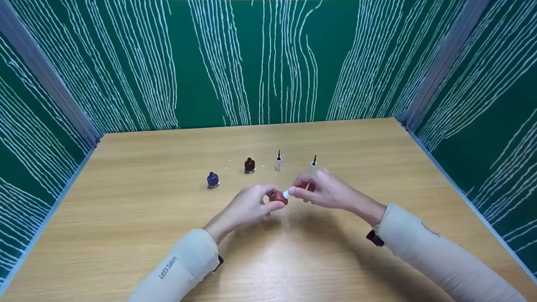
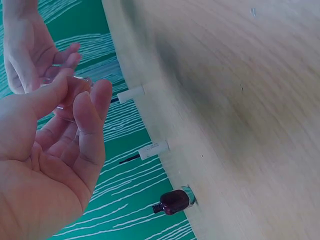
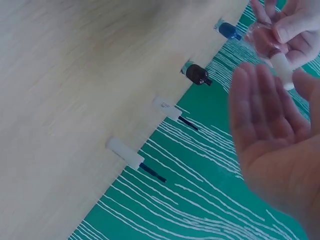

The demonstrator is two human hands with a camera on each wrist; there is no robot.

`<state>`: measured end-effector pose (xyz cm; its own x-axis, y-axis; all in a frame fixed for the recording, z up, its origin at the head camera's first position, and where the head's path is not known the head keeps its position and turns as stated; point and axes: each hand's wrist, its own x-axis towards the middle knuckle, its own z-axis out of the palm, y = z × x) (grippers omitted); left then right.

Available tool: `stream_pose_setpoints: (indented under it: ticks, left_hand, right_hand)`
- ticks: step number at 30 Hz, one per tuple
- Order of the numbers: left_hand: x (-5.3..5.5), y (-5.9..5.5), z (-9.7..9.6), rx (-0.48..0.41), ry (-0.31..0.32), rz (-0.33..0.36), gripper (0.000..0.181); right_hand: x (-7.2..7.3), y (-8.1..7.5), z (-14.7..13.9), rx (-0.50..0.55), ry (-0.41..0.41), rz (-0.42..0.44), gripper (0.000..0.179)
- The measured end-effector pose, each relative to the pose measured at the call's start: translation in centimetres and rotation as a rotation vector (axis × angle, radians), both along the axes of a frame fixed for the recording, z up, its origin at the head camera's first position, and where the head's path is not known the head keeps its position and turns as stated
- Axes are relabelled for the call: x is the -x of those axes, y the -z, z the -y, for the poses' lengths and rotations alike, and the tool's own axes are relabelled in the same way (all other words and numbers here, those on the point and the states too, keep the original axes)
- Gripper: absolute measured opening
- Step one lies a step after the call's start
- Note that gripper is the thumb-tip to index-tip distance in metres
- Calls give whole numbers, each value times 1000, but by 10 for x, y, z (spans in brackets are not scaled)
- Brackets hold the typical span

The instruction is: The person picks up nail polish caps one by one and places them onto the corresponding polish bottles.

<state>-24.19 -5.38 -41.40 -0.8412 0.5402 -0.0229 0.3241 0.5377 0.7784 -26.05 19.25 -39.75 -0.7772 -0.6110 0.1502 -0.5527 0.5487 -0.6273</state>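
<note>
Over the middle of the table, my left hand (image 1: 251, 204) grips a small red nail polish bottle (image 1: 277, 197) between thumb and fingers. The bottle is tilted, its neck toward the right. My right hand (image 1: 329, 191) pinches its white cap (image 3: 282, 70) between thumb and fingertips. In the right wrist view the cap sits at the bottle's neck, and the brush is hidden. Beyond the hands, an uncapped blue polish bottle (image 1: 213, 180) and an uncapped dark red one (image 1: 249, 165) stand upright.
Two white brush caps stand on end behind the hands, bristles up: one brush cap (image 1: 278, 162) near the dark bottle, another brush cap (image 1: 314, 164) just past the right hand. Green walls with white lines (image 1: 277, 63) enclose the wooden table (image 1: 168, 159) at the back and sides.
</note>
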Motion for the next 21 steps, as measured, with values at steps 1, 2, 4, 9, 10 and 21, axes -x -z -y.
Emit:
stream_pose_setpoints:
  ticks: [1, 2, 4, 9, 10, 21]
  left_hand:
    - [-1, 0, 0, -5, 2, 2, 19]
    - [-1, 1, 0, -9, 2, 6, 19]
    - [-2, 1, 0, -24, -5, 22, 17]
    - [-4, -1, 0, -48, -13, 52, 16]
    - [-4, -1, 0, -48, -11, 51, 16]
    - [-5, -3, -4, -27, 4, 21, 17]
  right_hand:
    - [0, -1, -1, -6, 3, 16, 30]
    - [0, -2, -2, -7, 3, 31, 34]
    - [-1, -4, -4, -1, -2, 47, 42]
    - [-1, -8, -8, 69, -81, 30, 34]
    - [-1, -8, -8, 80, -95, 22, 30]
    - [-5, -6, -7, 23, -15, 6, 18]
